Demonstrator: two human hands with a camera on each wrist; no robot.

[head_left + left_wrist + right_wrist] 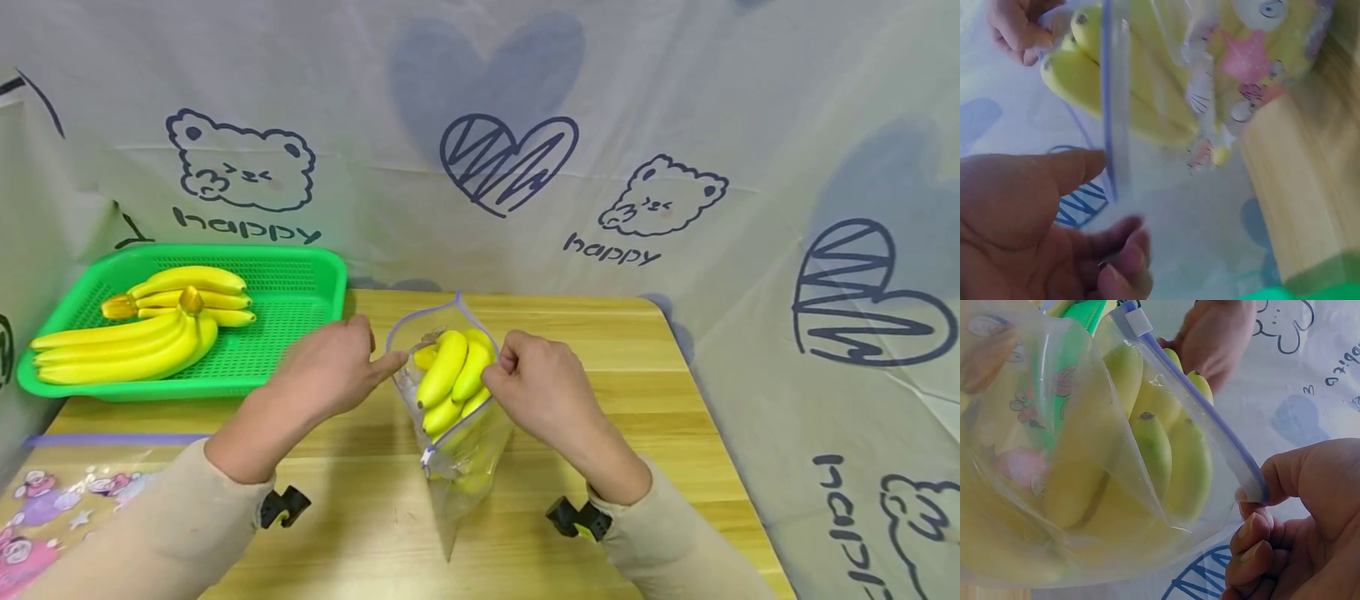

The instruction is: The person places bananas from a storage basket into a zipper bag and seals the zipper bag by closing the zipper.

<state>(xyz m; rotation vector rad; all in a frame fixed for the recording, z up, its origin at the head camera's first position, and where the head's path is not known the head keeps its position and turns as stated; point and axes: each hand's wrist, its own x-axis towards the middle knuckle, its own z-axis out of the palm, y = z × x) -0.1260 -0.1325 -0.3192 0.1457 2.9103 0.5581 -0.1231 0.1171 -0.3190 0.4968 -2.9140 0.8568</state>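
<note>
A clear zip bag (459, 492) with a purple zip edge stands mouth-up on the table, its top spread apart. Inside it is a bunch of yellow bananas (442, 371), tips pointing up. At the bag's left rim, my left hand (333, 367) touches the zip edge with an outstretched thumb (1079, 167); its other fingers are loosely bent, apart from the bag. My right hand (543, 379) pinches the right rim between thumb and forefinger, as the right wrist view shows. A white slider (1138, 322) sits at one end of the zip.
A green basket (296, 250) at the back left holds two more bunches of bananas (127, 350). Another printed zip bag (82, 500) lies flat at the front left, partly under my left sleeve. White printed cloth (480, 83) hangs behind the wooden table (622, 367) and along its sides.
</note>
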